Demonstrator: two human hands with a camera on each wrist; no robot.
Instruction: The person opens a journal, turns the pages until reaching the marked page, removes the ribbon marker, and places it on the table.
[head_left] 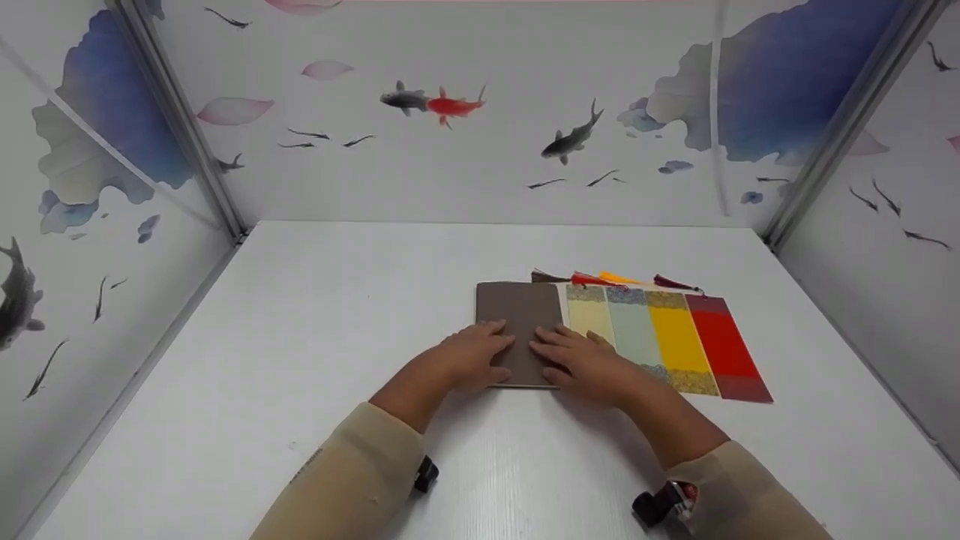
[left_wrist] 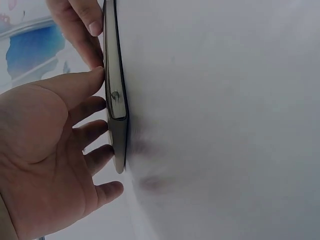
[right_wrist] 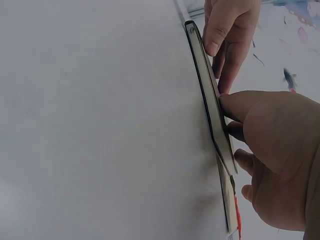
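Note:
A closed brown notebook (head_left: 521, 304) lies flat on the white table. My left hand (head_left: 474, 356) rests on its left part, with extended fingers touching the cover. From the other side my right hand (head_left: 589, 364) lies over the right part, its fingers spread on the cover. The page edges of the notebook (left_wrist: 114, 65) face the left wrist camera, and both thumbs touch near its front edge. Right of the notebook lies a row of several tasselled bookmarks, among them a yellow bookmark (head_left: 671, 337) and a red bookmark (head_left: 726, 345). My right hand covers part of the cream bookmark (head_left: 587, 311).
Dark, red and yellow tassels, such as the maroon tassel (head_left: 675, 283), stick out past the bookmarks' far ends. The white table (head_left: 337, 277) is bounded by white panels printed with fish and leaves, including the back panel (head_left: 465, 172). Metal posts stand at the far corners.

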